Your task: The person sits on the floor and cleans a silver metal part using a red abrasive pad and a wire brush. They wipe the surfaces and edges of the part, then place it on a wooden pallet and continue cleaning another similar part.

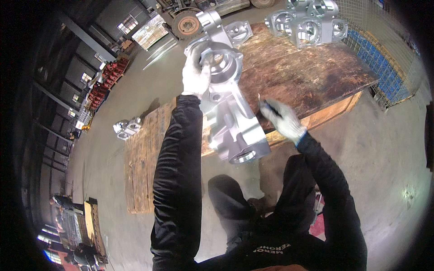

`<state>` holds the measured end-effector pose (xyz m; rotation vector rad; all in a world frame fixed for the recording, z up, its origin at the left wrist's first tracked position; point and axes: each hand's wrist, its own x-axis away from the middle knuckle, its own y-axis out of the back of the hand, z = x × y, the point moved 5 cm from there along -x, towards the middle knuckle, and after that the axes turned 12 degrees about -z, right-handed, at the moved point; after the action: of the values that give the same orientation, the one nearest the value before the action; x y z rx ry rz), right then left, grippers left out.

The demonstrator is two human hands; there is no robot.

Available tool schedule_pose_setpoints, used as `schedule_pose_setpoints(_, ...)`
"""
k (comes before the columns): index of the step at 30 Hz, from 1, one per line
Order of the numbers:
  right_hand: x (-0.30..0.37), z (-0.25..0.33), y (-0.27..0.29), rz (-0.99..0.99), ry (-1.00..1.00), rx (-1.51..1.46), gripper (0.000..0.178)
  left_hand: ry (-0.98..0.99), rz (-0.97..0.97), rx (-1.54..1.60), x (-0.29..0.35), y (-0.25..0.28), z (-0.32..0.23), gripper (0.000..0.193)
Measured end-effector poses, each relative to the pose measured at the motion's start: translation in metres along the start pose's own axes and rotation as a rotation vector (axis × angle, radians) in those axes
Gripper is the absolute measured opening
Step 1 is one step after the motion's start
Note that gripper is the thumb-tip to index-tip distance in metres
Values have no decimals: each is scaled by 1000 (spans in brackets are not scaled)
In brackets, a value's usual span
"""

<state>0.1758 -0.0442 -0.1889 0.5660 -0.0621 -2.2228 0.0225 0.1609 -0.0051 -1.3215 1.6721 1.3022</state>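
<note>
The left hand (195, 74), in a white knit glove, grips the round flanged rim of a casting (228, 108) — a long, pale grey metal housing with bored openings and a matte, rough-cast skin. The casting stands tilted at the near edge of the bench (312, 77), a worn, dark-stained wooden top. The right hand (282, 118), gloved too, is clenched around a thin tool (266, 105) just beside the casting. More castings (307, 22) — blocky, shiny, with round bores — cluster at the bench's far edge.
</note>
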Motion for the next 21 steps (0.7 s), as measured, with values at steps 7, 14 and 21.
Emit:
schedule_pose_setpoints(7,-77,20,-36,-181,535,527,32,19,-16,-20,1,1,4,34)
schedule_pose_setpoints(14,-73,15,-57,-194,443,557,23,29,-4,-34,4,3,6,36)
schedule_pose_setpoints(21,-54,9,-40,-165,529,443,26,90,-17,-13,6,0,10,38)
